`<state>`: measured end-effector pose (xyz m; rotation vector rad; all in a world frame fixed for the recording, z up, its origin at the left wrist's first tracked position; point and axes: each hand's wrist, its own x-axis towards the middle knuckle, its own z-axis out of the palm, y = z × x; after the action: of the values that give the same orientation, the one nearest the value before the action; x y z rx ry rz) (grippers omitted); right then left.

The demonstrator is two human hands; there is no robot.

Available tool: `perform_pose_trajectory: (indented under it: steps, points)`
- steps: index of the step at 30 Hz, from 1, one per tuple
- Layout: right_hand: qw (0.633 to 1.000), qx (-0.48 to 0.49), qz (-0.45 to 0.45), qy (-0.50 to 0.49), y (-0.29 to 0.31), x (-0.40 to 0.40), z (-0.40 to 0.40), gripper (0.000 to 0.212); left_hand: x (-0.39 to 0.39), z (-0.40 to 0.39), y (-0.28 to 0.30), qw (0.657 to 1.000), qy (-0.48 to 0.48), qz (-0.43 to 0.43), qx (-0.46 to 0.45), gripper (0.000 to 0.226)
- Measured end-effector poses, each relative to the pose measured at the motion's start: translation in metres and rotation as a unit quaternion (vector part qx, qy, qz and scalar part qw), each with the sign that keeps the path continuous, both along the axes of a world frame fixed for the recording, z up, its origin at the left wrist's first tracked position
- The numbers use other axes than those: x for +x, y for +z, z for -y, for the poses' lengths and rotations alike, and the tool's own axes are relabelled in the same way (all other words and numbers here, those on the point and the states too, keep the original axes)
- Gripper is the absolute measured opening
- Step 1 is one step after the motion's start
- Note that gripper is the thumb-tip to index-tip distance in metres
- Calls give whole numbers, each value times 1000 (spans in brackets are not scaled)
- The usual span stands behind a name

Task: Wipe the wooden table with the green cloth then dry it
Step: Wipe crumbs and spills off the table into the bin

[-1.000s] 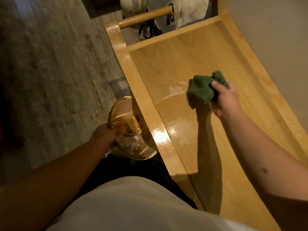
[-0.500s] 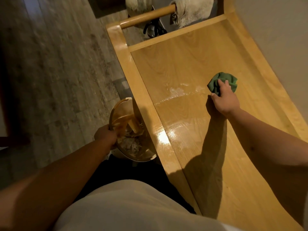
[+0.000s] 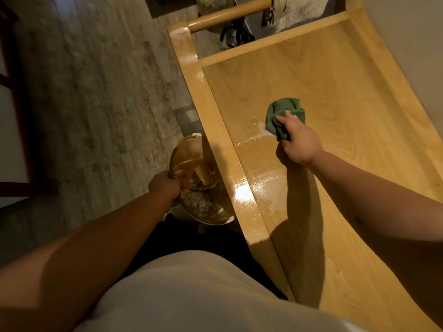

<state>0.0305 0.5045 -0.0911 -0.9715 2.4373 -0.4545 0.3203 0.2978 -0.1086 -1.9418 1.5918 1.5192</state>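
Note:
The wooden table [image 3: 323,75] runs from my body toward the top right, its glossy raised rim on the left. My right hand [image 3: 299,140] presses a bunched green cloth [image 3: 285,113] flat on the tabletop near the middle, beside a streak of wet residue [image 3: 256,135]. My left hand [image 3: 165,185] grips the swing lid of a small bin [image 3: 199,188] on the floor next to the table's left edge. Rubbish shows inside the bin.
A pale towel [image 3: 297,8] hangs over a round wooden rail [image 3: 227,16] at the table's far end. Dark cords or a tool [image 3: 235,35] lie below it. Wood-look floor [image 3: 96,92] spreads left; a plain wall borders the table on the right.
My right hand has swept the green cloth from the right back toward the left, onto the wet streak. The left hand stays on the bin lid.

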Motion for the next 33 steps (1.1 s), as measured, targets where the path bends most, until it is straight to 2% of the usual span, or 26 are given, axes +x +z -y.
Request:
perform_pose_trajectory:
  steps: [12,17,23,25,29,33]
  points:
    - [992,-10,13,126,0,52,41,72,2,-3,1,1000,8,-29,1,25]
    - [987,-8,28,158,6,84,52,72,1,-3,4,999,-2,-33,5,40]
    - [972,27,-36,231,3,137,66,67,3,-2,1,999,5,-46,21,27]
    - [968,24,-47,246,-1,150,71,58,4,-1,0,998,8,-54,28,26]
    - [975,-36,-33,215,-2,169,77,29,6,0,-2,998,9,-57,32,27]
    - [971,-27,-34,234,1,173,80,28,6,1,-2,997,13,-64,28,22]
